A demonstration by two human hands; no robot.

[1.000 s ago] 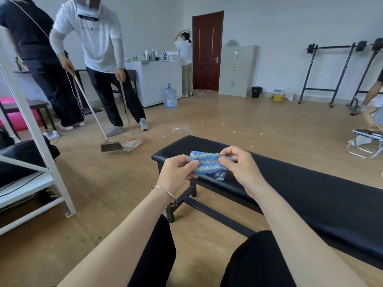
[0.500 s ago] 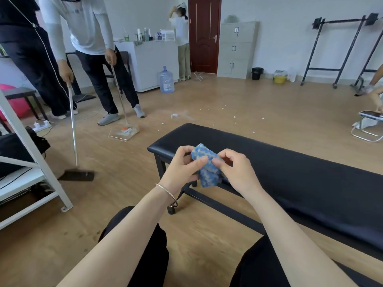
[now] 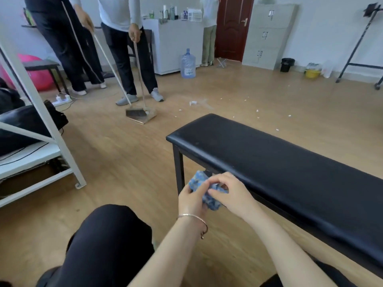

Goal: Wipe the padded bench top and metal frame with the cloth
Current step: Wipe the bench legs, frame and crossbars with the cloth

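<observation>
Cloth (image 3: 198, 180) mostly behind fingers (image 3: 222, 178); bench (image 3: 290, 172) end past right edge

The bench top (image 3: 279, 162) at 3 o'clock looks like black leatherette, smooth and slightly glossy. Its leg (image 3: 179, 168) is dark matt metal. The cloth (image 3: 198, 180) is rough woven fabric. The floor (image 3: 124, 162) is smooth wood.

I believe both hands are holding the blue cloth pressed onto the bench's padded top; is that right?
Not quite. The left hand and right hand do both hold the cloth, but it is not pressed onto the padded top. The head view shows it bunched between them, off the top, on the near side of the bench.
</observation>
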